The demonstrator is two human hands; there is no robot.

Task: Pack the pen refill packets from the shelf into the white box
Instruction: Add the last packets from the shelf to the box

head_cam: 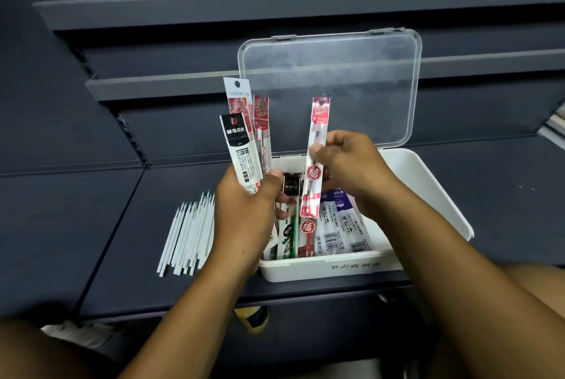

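The left hand (244, 213) grips three packets (244, 140), fanned upright, over the box's (428, 186) left edge. The right hand (351, 161) pinches one red packet (316, 158) upright above the box interior. More packets (333, 225) lie inside the box, lid (330, 88) raised. Loose white refills (189, 232) lie on the shelf (122, 241), left of the box.

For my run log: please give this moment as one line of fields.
left hand: holds packets | right hand: holds red packet over box | lid: open | box: partly filled | loose refills: left of box
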